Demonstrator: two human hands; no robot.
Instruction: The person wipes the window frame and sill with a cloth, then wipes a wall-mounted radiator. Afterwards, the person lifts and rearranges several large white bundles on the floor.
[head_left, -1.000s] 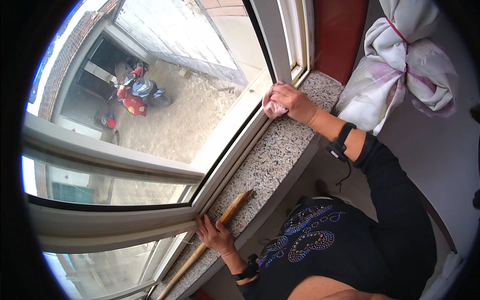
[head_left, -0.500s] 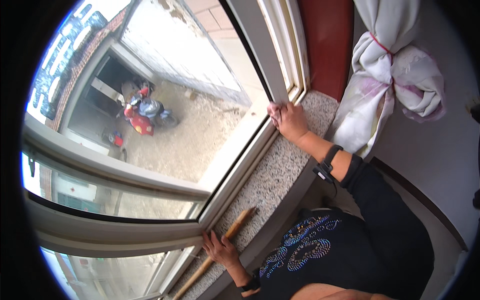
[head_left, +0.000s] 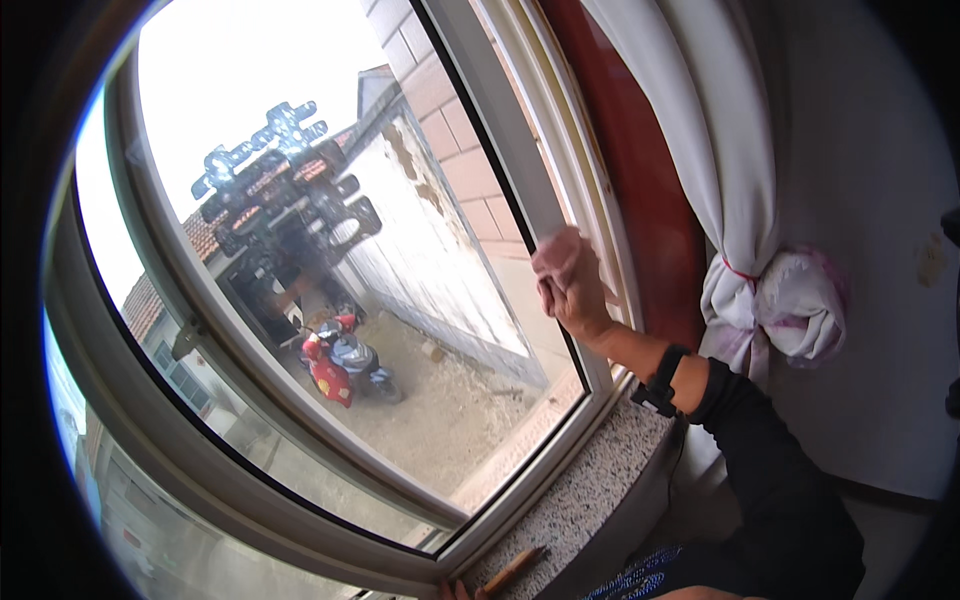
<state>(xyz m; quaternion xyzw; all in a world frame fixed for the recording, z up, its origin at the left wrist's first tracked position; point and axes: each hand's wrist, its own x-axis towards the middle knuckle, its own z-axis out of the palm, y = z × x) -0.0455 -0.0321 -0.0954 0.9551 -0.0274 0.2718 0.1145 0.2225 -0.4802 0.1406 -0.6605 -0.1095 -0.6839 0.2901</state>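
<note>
At the window frame (head_left: pixel 527 185), a person's right grip (head_left: pixel 580 308) clasps a pink cloth (head_left: pixel 558 254); the left grip (head_left: pixel 456 592), cropped, is unclear.

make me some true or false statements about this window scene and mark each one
1. The right grip holds a pink cloth. True.
2. The cloth lies on the sill. False: it is in the right grip, by the window frame.
3. The stick lies on the sill. True.
4. All of the left grip is in view. False: only a bit of the left grip shows, at the lower edge.
5. A red band gathers the curtain. True.
</note>
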